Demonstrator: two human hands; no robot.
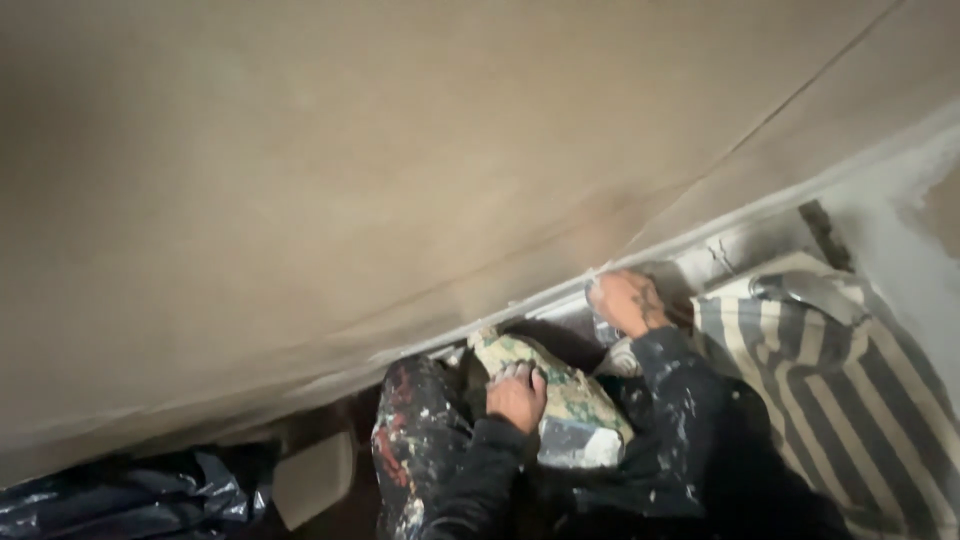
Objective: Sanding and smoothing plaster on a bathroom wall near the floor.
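Low in the middle of the frame, the left hand lies with curled fingers on a paint-stained cloth bundle. The right hand, closed around a small pale object, works at the white baseboard. Better to keep the bundle pressed steady and move slowly along the edge.

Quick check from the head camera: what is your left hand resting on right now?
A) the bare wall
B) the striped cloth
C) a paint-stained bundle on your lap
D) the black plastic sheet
C: the left hand lies on top of the paint-stained bundle, between the knees.
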